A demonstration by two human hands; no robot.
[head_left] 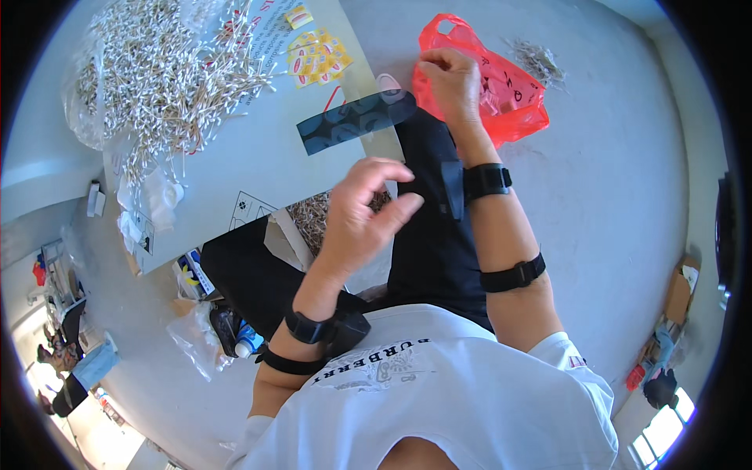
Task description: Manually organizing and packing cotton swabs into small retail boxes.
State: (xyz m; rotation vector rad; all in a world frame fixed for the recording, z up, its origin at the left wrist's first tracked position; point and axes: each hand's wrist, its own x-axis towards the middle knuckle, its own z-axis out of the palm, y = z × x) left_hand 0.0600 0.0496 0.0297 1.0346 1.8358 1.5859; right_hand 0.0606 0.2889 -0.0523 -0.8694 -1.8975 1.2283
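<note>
The right hand (450,78) is pinching the rim of the red plastic bag (501,86), fingers together on it. The left hand (364,207), fingers loosely apart, is hovering empty nearer the body. Thin film could be slipping or tearing under one-handed pulling.

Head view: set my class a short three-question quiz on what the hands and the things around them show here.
1. True or false: the right hand touches the red bag.
2. What does the left hand hold?
A. a cotton swab
B. the dark strip
C. nothing that can be seen
3. Fill in: the big heap of cotton swabs lies on the person's ____ side.

Key
1. True: its fingers are at the bag's upper edge.
2. C: the fingers are curled and loosely open in mid-air.
3. Left, on a pale sheet.
</note>
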